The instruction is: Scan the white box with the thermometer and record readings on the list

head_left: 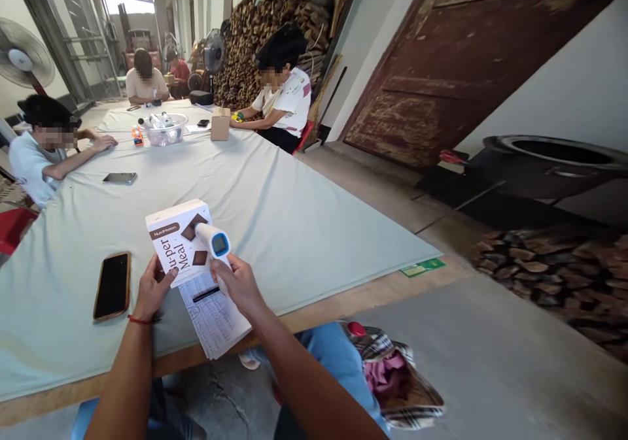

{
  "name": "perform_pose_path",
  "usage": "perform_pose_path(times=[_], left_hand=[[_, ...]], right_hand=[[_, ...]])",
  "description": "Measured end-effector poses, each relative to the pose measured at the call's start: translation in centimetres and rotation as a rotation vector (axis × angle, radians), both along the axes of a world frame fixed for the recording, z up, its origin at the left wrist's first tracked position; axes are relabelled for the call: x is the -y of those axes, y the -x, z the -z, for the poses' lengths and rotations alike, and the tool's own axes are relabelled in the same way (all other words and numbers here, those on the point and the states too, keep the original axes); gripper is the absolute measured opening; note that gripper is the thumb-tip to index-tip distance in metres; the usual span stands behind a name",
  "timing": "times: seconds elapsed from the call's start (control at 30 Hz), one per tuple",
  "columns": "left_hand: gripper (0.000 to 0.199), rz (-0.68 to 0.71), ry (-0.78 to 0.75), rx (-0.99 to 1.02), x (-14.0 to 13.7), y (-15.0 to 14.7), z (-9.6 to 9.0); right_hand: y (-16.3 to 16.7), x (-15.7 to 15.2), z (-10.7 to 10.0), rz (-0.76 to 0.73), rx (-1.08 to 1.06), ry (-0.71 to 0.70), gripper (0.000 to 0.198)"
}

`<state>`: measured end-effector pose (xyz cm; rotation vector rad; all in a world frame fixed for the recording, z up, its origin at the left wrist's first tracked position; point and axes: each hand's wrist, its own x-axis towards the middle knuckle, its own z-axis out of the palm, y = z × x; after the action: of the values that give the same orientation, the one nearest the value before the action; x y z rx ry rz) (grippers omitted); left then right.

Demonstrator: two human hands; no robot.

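My left hand (153, 288) grips the lower left corner of a white box (171, 231) with brown print and pictures of dark squares, thumb on its front. In my right hand (238, 285) is a white infrared thermometer (209, 236) with a blue-rimmed screen facing me. Its front end overlaps the box's right side; whether the two touch I cannot tell. Below the box lie sheets of handwritten paper (220, 329) with a black pen (206, 294) on them. A phone in a brown case (112, 286) rests left of my left hand.
Across the cloth-covered table (304, 231) lie another phone (120, 178), a clear plastic basin (167, 136) with items inside, an orange object (137, 136) and a cardboard box (220, 125). Several people sit around it. A checked bag (412, 401) is beside my leg; firewood (549, 283) lies right.
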<state>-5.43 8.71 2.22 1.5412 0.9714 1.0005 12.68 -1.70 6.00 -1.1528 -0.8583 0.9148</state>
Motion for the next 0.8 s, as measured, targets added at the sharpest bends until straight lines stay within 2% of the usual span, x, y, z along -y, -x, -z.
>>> perform_pose_path(times=[0.17, 0.8], left_hand=[[0.068, 0.017, -0.001, 0.000, 0.0, 0.0, -0.1], [0.067, 0.023, -0.020, -0.022, 0.0, -0.1, 0.0]], right_hand=[[1.0, -1.9, 0.0, -0.051, -0.122, -0.029, 0.044], [1.0, -1.8, 0.0, -0.082, -0.178, 0.001, 0.048]])
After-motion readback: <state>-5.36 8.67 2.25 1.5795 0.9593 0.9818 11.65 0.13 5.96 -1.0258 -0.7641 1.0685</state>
